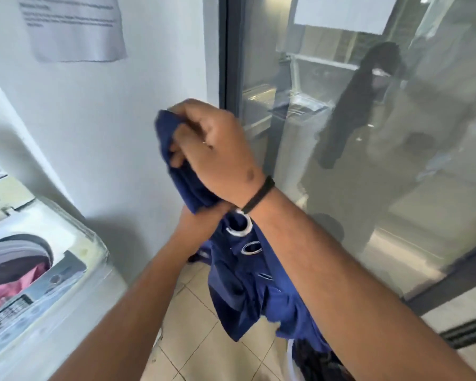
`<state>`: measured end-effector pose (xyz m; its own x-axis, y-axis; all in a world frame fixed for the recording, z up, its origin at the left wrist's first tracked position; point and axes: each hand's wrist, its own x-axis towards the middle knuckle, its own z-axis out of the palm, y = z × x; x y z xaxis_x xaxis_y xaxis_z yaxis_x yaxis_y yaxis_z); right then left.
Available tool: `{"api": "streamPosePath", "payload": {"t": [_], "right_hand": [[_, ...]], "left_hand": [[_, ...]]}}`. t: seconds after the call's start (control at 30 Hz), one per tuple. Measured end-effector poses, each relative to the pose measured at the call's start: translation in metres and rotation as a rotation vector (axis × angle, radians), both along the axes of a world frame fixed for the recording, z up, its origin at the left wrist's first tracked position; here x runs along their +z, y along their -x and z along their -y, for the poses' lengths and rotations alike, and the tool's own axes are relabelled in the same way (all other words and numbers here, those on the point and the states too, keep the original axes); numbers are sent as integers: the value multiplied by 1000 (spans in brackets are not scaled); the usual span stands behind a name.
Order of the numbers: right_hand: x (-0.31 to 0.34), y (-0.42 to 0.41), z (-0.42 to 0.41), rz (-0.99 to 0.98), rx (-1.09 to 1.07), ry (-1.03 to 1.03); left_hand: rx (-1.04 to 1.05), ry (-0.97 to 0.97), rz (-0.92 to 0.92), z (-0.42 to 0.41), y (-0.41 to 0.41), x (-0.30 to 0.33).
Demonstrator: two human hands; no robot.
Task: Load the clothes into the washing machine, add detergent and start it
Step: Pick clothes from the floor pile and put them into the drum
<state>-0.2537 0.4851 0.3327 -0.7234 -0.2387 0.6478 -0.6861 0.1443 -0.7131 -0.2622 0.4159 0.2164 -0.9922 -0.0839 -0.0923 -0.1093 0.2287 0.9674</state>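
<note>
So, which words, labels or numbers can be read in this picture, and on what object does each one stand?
None can be quoted.
White paper sheet taped on the wall: printed lines, too blurred.
Grey control panel of the white top-loading washing machine: markings, too blurred.
White sheet on the glass door: no readable text.

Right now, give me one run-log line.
right hand: grips blue curtain | left hand: holds it lower | washing machine: open, pink clothes inside

Home laundry corner: top-load washing machine, tiled floor, glass sliding door, wall notice.
</note>
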Motion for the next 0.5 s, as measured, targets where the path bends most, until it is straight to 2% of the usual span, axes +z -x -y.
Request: {"api": "streamPosePath", "payload": {"t": [0.03, 0.1, 0.17, 0.23, 0.27, 0.33, 0.43, 0.5], "right_hand": [[5, -6, 7, 0, 85, 28], [-5, -10, 7, -25, 101, 181], [-43, -8, -4, -25, -112, 336], [-109, -4, -18, 104, -398, 313], [-147, -4, -23, 227, -475, 220], [-211, -7, -30, 446, -422, -59], [-273, -11, -28, 627, -226, -428], [-283, -5, -18, 677, -197, -631]], "left_hand": [[70, -38, 16, 6, -1, 7], [230, -163, -30, 23, -3, 16], [315, -344, -103, 39, -11, 31], [330, -429, -139, 51, -18, 41], [341, -440, -139, 55, -19, 45], [335, -469, -154, 62, -22, 57], [335, -542, -233, 67, -30, 74], [336, -548, -276, 77, -35, 80]]}}
